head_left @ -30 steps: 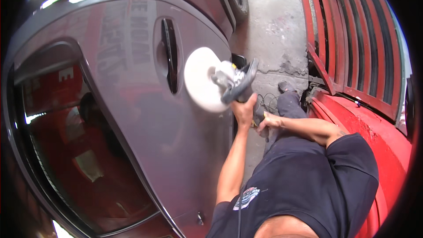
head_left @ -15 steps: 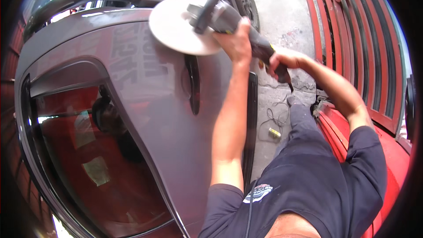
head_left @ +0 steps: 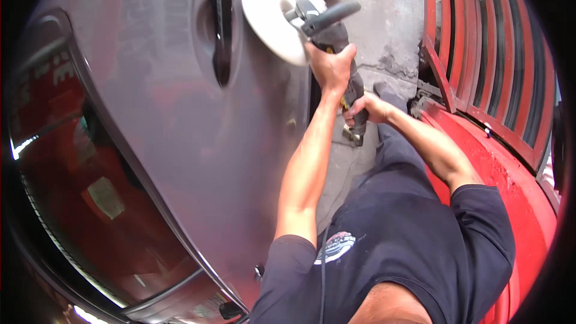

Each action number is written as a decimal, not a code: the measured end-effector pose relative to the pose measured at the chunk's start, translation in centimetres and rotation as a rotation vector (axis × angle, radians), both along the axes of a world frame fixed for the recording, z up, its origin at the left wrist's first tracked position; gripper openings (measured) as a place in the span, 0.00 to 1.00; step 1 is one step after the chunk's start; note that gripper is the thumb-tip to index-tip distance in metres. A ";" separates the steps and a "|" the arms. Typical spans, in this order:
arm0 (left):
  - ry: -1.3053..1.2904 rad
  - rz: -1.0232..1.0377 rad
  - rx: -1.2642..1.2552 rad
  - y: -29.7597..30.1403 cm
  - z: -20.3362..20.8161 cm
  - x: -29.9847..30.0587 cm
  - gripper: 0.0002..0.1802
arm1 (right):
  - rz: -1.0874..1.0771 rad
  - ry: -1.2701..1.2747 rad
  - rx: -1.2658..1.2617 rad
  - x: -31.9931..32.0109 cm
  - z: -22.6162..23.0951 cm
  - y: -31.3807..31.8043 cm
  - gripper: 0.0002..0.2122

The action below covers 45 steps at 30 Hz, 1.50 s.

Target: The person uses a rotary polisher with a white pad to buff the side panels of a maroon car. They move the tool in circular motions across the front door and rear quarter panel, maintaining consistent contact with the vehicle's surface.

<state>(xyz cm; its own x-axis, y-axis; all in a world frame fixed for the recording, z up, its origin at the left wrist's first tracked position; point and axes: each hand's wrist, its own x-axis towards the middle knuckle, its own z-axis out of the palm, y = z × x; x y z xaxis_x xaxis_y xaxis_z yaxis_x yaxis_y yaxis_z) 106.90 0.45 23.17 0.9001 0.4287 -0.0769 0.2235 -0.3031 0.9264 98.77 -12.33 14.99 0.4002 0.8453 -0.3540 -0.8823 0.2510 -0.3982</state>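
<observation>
Both my hands are closed on a black polisher (head_left: 332, 36), which carries a large round white pad (head_left: 270, 18). My left hand (head_left: 332, 71) wraps the body just behind the head, below a curved black loop handle (head_left: 336, 17). Further back, my right hand (head_left: 368, 108) grips the rear end. The pad is tilted steeply, its face toward the dark grey car door (head_left: 252, 138). It lies to the right of the black door handle (head_left: 222, 30); whether it touches the paint I cannot tell.
A dark car window (head_left: 108, 198) fills the lower left. Along my right side runs a red curved body panel (head_left: 498, 174), with red metal slats (head_left: 480, 54) above it. Grey concrete floor (head_left: 384, 18) shows between the car and the slats. A dark cord (head_left: 324, 276) hangs down my shirt.
The polisher has shifted back along the door, from ahead of the door handle to its right, and its pad is tilted more steeply. Both hands keep their grip. The view has moved too.
</observation>
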 end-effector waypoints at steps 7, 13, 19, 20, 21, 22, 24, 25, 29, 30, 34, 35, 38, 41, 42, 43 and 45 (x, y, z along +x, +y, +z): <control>0.044 -0.039 -0.044 6.6 -3.3 -21.8 0.38 | -0.009 -0.319 -0.105 -19.3 -7.5 8.1 0.30; 0.096 -0.297 0.150 13.7 -5.7 -43.6 0.26 | 0.114 -0.714 -0.318 -36.3 -11.7 13.1 0.30; 0.301 -0.196 0.184 13.3 -0.8 -62.0 0.15 | 0.258 -0.157 0.058 -51.0 -15.3 14.0 0.23; 0.326 -0.177 0.170 13.2 -1.1 -63.9 0.15 | 0.286 -0.305 0.079 -51.9 -15.7 13.9 0.21; 0.337 -0.184 0.146 12.9 -1.9 -64.7 0.15 | 0.288 -0.447 0.079 -53.0 -16.2 13.1 0.18; 0.345 -0.174 0.141 12.6 -2.3 -65.2 0.15 | 0.306 -0.865 0.029 -53.3 -16.8 12.7 0.14; 0.344 -0.207 0.126 12.2 -3.6 -63.8 0.16 | 0.307 -0.992 -0.212 -56.4 -22.6 11.8 0.11; 0.337 -0.212 0.121 12.0 -4.1 -62.7 0.16 | 0.304 -1.057 -0.290 -57.0 -24.6 11.6 0.10; 0.257 -0.220 0.141 12.0 -7.3 -54.1 0.17 | 0.021 -0.759 -0.258 -42.5 -12.4 10.7 0.15; 0.189 -0.274 0.179 11.8 -8.1 -50.5 0.17 | -0.013 -0.679 -0.270 -39.2 -11.5 10.4 0.16; -0.014 -0.307 0.147 8.6 -6.2 -30.7 0.18 | -0.139 -0.550 -0.348 -26.9 -9.8 8.7 0.17; 0.068 -0.153 -0.094 7.1 -4.6 -25.6 0.17 | -0.168 -0.498 -0.278 -22.5 -6.7 8.0 0.18; -0.199 -0.228 -0.022 5.2 -4.6 -12.1 0.21 | -0.073 -0.621 -0.182 -12.5 -7.0 6.0 0.09; -0.104 -0.165 0.101 4.0 -4.1 -1.7 0.30 | -0.088 -0.263 -0.027 -3.5 -6.2 5.3 0.07; 0.003 -0.109 0.170 4.3 -4.6 0.4 0.37 | -0.092 -0.037 -0.022 -1.7 -4.1 5.3 0.12; 0.152 -0.111 0.166 3.1 -3.2 1.1 0.42 | -0.071 0.024 0.001 -0.4 -5.6 4.9 0.14; 0.214 -0.057 0.156 3.0 -3.4 -0.3 0.42 | -0.050 -0.041 -0.008 -1.5 -3.9 4.3 0.14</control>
<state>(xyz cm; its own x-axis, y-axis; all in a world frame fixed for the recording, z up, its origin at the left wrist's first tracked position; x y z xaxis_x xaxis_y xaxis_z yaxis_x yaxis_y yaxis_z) 106.56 3.45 19.82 0.8936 0.3995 -0.2047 0.3876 -0.4565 0.8009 97.28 -8.04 11.12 0.4561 0.8211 -0.3431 -0.8517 0.2911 -0.4357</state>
